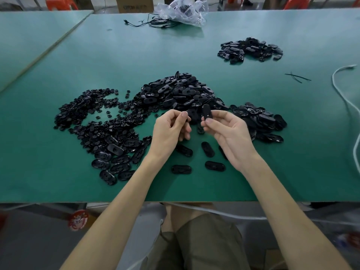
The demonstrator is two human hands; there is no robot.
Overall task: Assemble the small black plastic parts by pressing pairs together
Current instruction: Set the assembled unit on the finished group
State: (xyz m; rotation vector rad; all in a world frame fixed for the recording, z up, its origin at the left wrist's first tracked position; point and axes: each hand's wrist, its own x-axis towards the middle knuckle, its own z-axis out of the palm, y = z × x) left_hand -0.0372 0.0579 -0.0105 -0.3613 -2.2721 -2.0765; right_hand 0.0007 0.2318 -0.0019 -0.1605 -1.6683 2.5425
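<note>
My right hand (228, 133) pinches a black oval plastic shell (206, 112) between thumb and fingertips and holds it upright above the green table (58, 172). Just left of it, my left hand (170, 130) has its fingers curled with thumb against forefinger; whether a small part sits in that pinch is hidden. Behind both hands lies a big heap of oval shells (179, 92). A spread of small round black parts (91, 117) covers the table to the left. Several single ovals (208, 149) lie under and in front of my hands.
A smaller pile of oval pieces (251, 49) sits at the far right. A clear plastic bag (183, 10) and black cables (152, 23) lie at the far edge. A white cord (342, 98) curves along the right side. Two black ties (297, 76) lie near it.
</note>
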